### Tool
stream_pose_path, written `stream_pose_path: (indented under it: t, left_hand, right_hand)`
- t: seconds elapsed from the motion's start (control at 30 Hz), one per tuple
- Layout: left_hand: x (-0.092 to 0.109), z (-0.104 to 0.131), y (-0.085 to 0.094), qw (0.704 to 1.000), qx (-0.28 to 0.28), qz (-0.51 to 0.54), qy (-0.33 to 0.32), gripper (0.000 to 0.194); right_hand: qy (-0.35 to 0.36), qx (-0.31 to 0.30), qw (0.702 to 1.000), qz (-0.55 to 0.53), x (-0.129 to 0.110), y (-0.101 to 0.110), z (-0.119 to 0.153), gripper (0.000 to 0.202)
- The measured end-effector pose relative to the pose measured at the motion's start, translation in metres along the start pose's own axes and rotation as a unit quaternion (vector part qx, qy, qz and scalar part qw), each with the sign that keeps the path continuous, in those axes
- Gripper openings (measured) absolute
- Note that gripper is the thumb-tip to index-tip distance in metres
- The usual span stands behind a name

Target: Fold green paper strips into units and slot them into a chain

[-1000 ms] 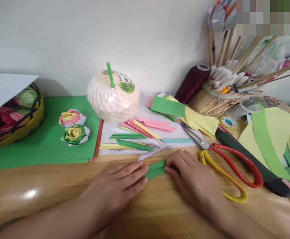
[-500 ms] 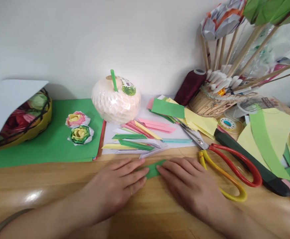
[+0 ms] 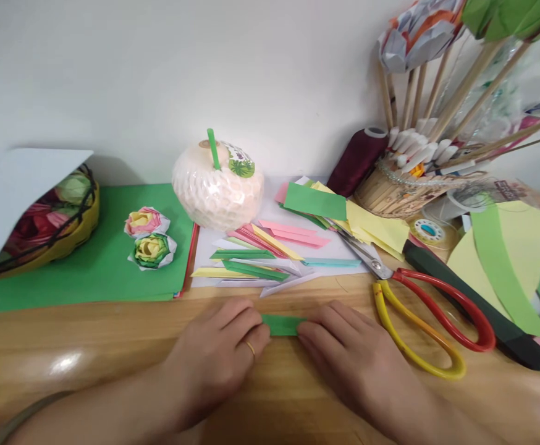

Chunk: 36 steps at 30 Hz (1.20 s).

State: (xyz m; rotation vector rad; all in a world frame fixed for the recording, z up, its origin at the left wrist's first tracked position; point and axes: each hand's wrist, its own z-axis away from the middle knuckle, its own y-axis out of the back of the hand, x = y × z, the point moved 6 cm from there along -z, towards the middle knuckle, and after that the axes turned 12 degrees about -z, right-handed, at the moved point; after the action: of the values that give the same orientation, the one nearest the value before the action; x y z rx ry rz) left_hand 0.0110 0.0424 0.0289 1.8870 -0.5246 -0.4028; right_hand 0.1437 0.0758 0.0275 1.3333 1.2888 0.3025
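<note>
A narrow green paper strip point(image 3: 281, 325) lies level on the wooden table between my hands. My left hand point(image 3: 226, 358), with a ring on one finger, has its fingers curled over the strip's left end. At the right end, my right hand point(image 3: 351, 352) presses with bent fingers and thumb. Both ends of the strip are hidden under the fingertips. Just beyond the hands, folded strips in green point(image 3: 254, 270), pink point(image 3: 298, 233), yellow and white lie on white paper.
Red and yellow scissors point(image 3: 381, 269) and a dark green cutter point(image 3: 478, 309) lie to the right. Behind are a wrapped coconut point(image 3: 218, 191), a thread spool point(image 3: 358, 162) and a wooden pot point(image 3: 390, 188). Two paper flowers point(image 3: 150, 250) rest on green sheets point(image 3: 112, 284) at left.
The left fingers, stretched out before, have curled in at the strip's end. The green strip was slanted and now lies straight and looks narrower. The view has shifted slightly.
</note>
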Motion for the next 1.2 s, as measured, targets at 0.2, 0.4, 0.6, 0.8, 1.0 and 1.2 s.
stream_pose_path:
  t: [0.2,0.4,0.6,0.8,1.0,1.2]
  left_hand:
    - [-0.018,-0.009,-0.001,0.981,-0.051,0.129,0.135,0.024]
    - [-0.026,-0.007,-0.01,0.961,-0.108,0.138,0.214,0.019]
    - [-0.029,-0.006,-0.015,0.96,-0.145,0.083,0.227,0.013]
    - [-0.022,-0.007,-0.014,0.97,-0.114,0.123,0.174,0.004]
    - [-0.019,-0.006,-0.013,0.967,-0.072,0.193,0.149,0.007]
    - [-0.016,-0.008,-0.007,0.961,-0.025,0.235,0.144,0.016]
  right_hand:
    - [-0.071,0.031,0.996,-0.035,0.011,-0.003,-0.003,0.021]
    - [-0.1,0.023,0.994,-0.03,0.018,-0.007,-0.003,0.016]
    - [-0.103,0.016,0.994,-0.034,0.022,-0.009,-0.002,0.011]
    - [-0.1,0.005,0.994,-0.039,0.021,-0.01,-0.002,0.006]
    - [-0.077,0.01,0.995,-0.059,0.016,-0.005,-0.002,0.011]
    - [-0.03,0.013,0.995,-0.098,0.0,-0.002,-0.008,0.01]
